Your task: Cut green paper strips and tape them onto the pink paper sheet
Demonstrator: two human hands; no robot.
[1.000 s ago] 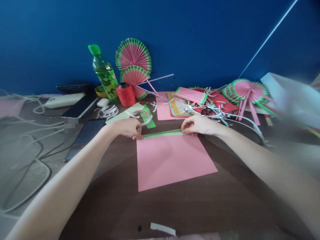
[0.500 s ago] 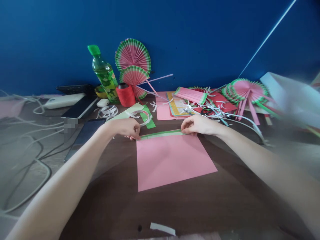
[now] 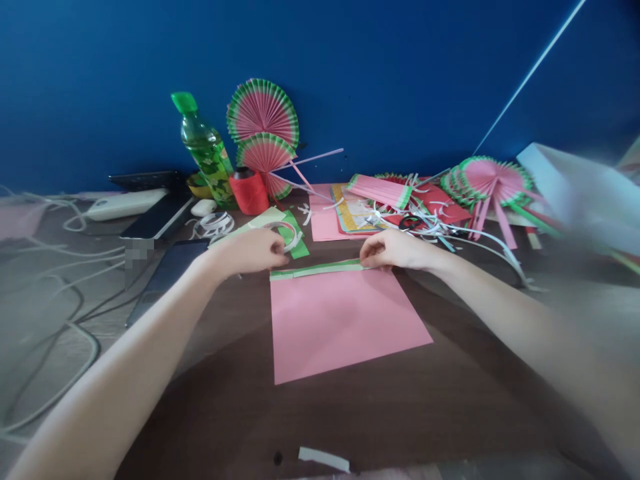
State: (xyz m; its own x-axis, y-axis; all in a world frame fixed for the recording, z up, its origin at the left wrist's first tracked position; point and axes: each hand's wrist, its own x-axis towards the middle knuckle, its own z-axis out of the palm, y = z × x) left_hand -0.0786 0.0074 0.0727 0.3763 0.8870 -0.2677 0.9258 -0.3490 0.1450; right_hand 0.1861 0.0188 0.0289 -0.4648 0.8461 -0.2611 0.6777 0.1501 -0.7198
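The rectangular pink paper sheet is plain; the narrow paper strip along its edge runs dark green over pale green. The tallest round pleated paper fan shades from pink through white to green. The worktop is dark brown, the wall blue.

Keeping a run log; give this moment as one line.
right hand: at green-white strip, right end; left hand: near its left end; pink sheet: flat on table

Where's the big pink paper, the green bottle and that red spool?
Big pink paper (image 3: 347, 320), head view: middle of the sheet.
Green bottle (image 3: 207, 152), head view: its body.
Red spool (image 3: 250, 194), head view: its red winding.
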